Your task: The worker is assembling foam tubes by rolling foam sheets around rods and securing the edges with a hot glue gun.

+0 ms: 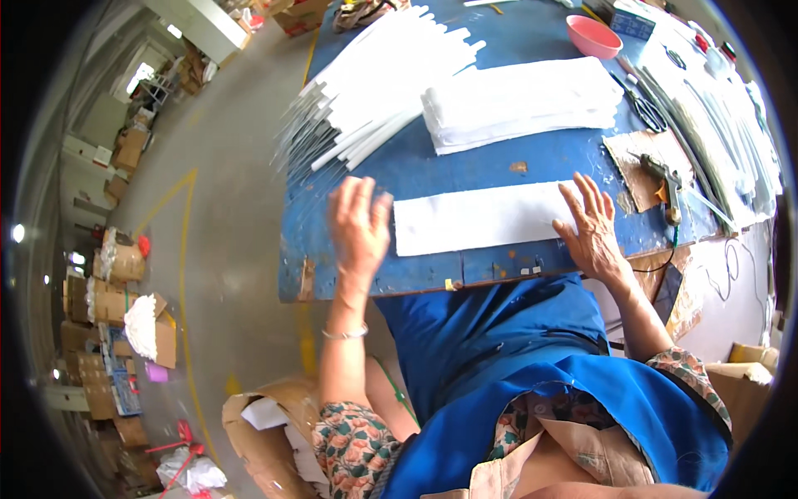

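A flat white cloth strip (pixel 478 220) lies along the near part of the blue table (pixel 532 170). On its right end rests my right hand (pixel 592 233), open, with the fingers stretched out and the thumb spread. My left hand (pixel 359 229) is just past the strip's left end, apart from it, slightly blurred. Its fingers are partly bent with the thumb apart, and nothing shows in it. Beyond the strip sits a folded stack of white cloth (pixel 519 104). To its left is a large heap of white tubes (pixel 374 83), some reaching over the table's left side.
At the right lie a glue gun (pixel 657 170) on a cardboard piece (pixel 628 166), black-handled scissors (pixel 647 112) and long clear-wrapped bundles (pixel 715 125). A pink bowl (pixel 594 37) stands far right. An open cardboard box (pixel 266 449) is on the floor by my left arm.
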`<state>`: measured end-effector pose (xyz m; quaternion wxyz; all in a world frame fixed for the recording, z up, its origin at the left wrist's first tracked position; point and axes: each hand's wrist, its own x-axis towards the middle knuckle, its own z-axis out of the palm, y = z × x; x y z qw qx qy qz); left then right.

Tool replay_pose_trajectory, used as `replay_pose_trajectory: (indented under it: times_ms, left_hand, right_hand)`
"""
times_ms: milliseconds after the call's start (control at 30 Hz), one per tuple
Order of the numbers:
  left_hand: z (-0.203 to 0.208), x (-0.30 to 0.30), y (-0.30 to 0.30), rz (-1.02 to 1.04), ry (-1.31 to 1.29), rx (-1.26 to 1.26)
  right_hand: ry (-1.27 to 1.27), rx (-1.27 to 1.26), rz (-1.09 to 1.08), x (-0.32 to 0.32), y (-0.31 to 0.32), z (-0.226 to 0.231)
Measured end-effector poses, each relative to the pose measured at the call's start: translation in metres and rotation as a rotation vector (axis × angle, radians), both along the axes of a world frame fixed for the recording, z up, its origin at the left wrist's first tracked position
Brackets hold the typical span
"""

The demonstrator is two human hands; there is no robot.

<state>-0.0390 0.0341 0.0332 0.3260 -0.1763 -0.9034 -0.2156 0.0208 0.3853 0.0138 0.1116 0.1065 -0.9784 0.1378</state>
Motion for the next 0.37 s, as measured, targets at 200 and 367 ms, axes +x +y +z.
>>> replay_pose_trajectory:
  times_ms: [200,367]
  left_hand:
    - [-0.016,-0.107,-0.079,0.244,0.049,-0.374]
    - [-0.037,-0.134,-0.09,0.259,-0.157,-0.415]
  right_hand:
    - [-0.016,-0.036,0.009,-0.004,0.0,-0.01]
    - [-0.003,-0.045,0.001,-0.004,0.006,-0.014]
